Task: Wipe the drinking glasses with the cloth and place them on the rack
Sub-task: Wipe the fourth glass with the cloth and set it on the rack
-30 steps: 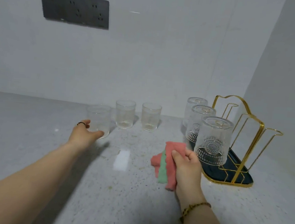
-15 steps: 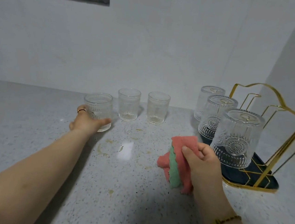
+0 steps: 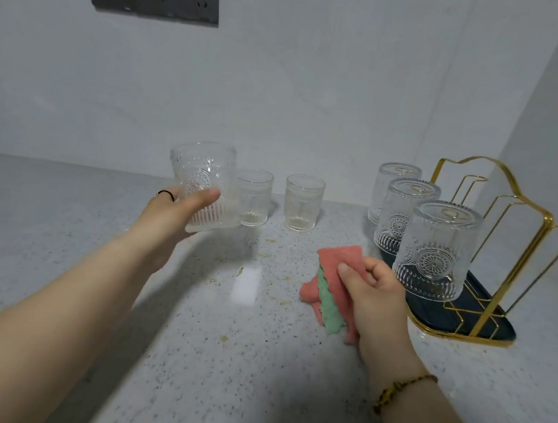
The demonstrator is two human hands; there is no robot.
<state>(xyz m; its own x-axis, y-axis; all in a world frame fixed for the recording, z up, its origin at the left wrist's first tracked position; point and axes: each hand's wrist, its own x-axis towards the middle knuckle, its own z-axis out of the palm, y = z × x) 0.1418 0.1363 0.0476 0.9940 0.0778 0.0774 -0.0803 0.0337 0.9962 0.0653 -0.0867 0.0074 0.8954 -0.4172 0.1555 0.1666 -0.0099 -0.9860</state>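
While left hand (image 3: 183,209) grips a glass (image 3: 203,174) above the counter (image 3: 190,355), centre-left, right hand (image 3: 373,288) clutches the cloth (image 3: 330,283) near the rack (image 3: 493,326), lower right. One-handed hold could slip, or the glass could clip the standing glasses (image 3: 303,203) just behind.

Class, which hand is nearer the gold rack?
Right: the right hand, gripping the cloth, sits beside the rack; the left hand holds a glass farther off.
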